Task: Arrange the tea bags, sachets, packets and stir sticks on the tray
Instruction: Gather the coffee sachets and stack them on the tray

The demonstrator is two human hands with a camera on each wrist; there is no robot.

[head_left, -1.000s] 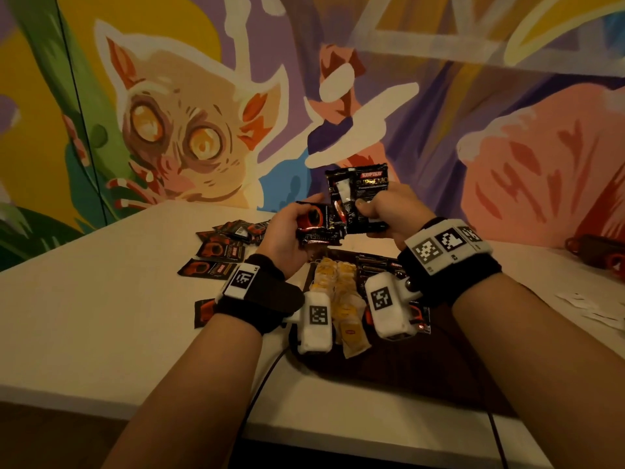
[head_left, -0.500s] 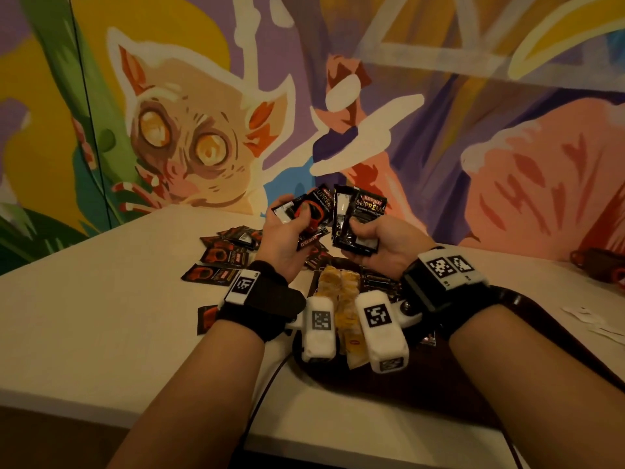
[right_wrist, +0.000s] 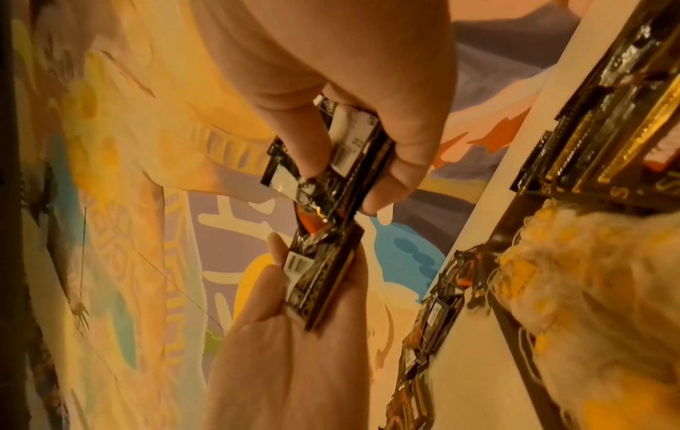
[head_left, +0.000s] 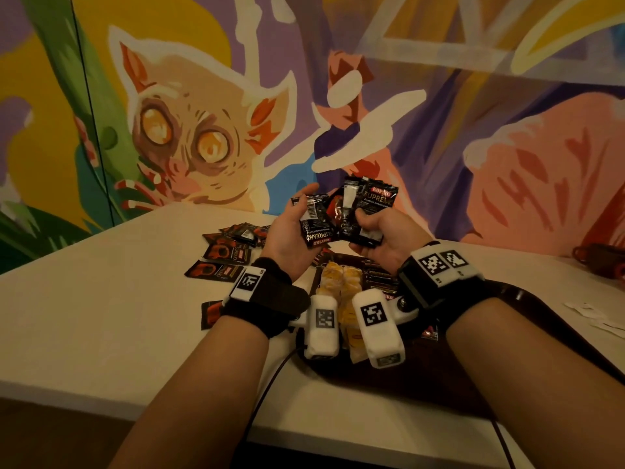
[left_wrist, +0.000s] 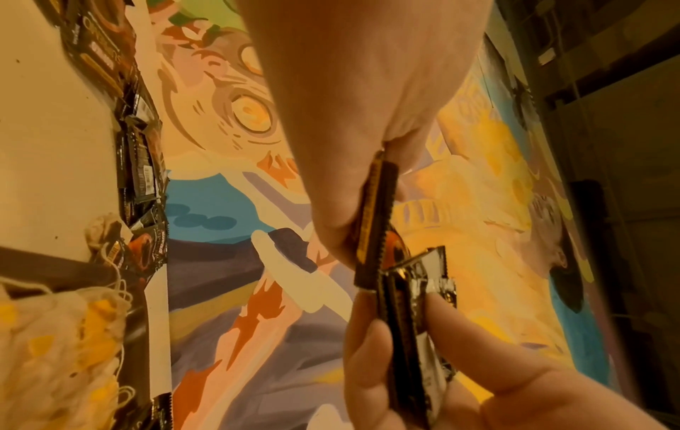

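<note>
Above the dark tray (head_left: pixel 527 319), the left hand (head_left: pixel 287 238) and right hand (head_left: pixel 382 242) had come closer than a moment before. Each pinched its own black coffee packets (head_left: pixel 367 211), thumbs on top, now overlapping. I think they were being joined into one stack. Tea bags (head_left: pixel 338 282) lay on the tray.

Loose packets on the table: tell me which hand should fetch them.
Left, probably. The left hand is on the loose packets' side; the right hand holds its packets over the tray. Both hands are full, though.

hands (head_left: pixel 338 231): 2; tray (head_left: pixel 507 336): 1; loose table packets (head_left: pixel 226 253): uncountable
</note>
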